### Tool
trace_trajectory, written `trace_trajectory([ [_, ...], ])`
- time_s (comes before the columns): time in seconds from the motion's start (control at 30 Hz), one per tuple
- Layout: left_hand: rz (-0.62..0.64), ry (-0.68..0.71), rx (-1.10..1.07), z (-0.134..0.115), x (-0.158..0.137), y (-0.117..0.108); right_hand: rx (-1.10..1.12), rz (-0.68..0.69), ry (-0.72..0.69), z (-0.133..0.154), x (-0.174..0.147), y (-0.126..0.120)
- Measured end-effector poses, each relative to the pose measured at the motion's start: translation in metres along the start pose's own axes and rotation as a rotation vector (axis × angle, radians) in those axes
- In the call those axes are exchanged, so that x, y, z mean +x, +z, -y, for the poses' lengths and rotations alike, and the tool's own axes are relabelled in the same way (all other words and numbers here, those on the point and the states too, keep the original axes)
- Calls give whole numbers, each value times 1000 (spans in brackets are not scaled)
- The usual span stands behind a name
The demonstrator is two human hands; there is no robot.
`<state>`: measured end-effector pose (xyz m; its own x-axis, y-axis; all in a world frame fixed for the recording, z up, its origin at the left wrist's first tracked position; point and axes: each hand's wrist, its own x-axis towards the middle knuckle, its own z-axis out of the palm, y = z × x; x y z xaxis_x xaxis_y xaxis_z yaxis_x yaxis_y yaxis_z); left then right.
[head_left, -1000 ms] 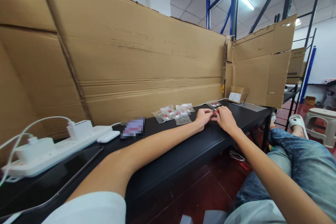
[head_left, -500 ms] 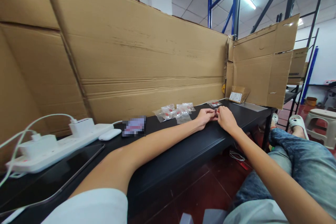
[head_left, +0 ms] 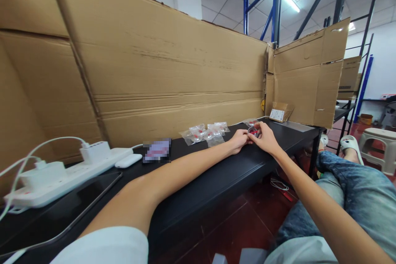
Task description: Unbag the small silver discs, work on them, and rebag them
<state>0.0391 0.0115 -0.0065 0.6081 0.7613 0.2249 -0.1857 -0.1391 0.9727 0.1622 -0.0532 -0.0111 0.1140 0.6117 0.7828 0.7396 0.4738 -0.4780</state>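
Over the black table (head_left: pixel 198 185), both hands meet at a small round red piece with a silvery rim (head_left: pixel 253 131). Its exact kind is too small to tell. My left hand (head_left: pixel 239 140) has its fingers pinched at the piece's left edge. From the other side, my right hand (head_left: pixel 265 137) grips it between thumb and fingers. Left of the hands lies a cluster of small clear plastic bags (head_left: pixel 202 133) with red bits inside. Just behind the right hand is another clear bag (head_left: pixel 249 123), partly covered.
A phone (head_left: pixel 157 150), a white case (head_left: pixel 128 161), a power strip (head_left: pixel 71 177) and a dark tablet (head_left: pixel 58 210) lie at the left. Cardboard (head_left: pixel 179 62) walls the back. A brown parcel (head_left: pixel 281 112) stands far right. Another person's legs (head_left: pixel 359 189) are at right.
The round piece has turned, so its red face and rim now show. My right hand has opened its grip a little and raised its fingers. The left hand has barely shifted.
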Motion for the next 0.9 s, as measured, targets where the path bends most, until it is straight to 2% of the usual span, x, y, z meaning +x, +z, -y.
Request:
trace_trajectory([
  [0.17,57,61,97,0,0,-1,513,259,283,0,-1,-5],
  [0.23,46,65,90,1,0,-1,688,313,355,3,-1,-9],
  [0.33,5,68,98,2,1,0,828,343,420,4,-2,-14],
  [0.47,-119,115,256,1,3,-1,869,257,498,-3,-1,-14],
  [0.57,-208,309,603,-12,4,-14,884,100,598,-13,1,-12],
  [0.63,-185,490,882,-23,3,-27,891,17,653,-18,2,-12],
  [0.7,-77,582,1144,-33,2,-41,886,-17,689,-20,4,-11],
  [0.77,-3,548,1366,-39,1,-53,880,-37,728,-21,6,-10],
  [0.83,49,397,1497,-42,1,-60,876,-59,767,-20,7,-10],
  [0.9,106,228,1495,-43,3,-62,878,-64,789,-19,7,-10],
])
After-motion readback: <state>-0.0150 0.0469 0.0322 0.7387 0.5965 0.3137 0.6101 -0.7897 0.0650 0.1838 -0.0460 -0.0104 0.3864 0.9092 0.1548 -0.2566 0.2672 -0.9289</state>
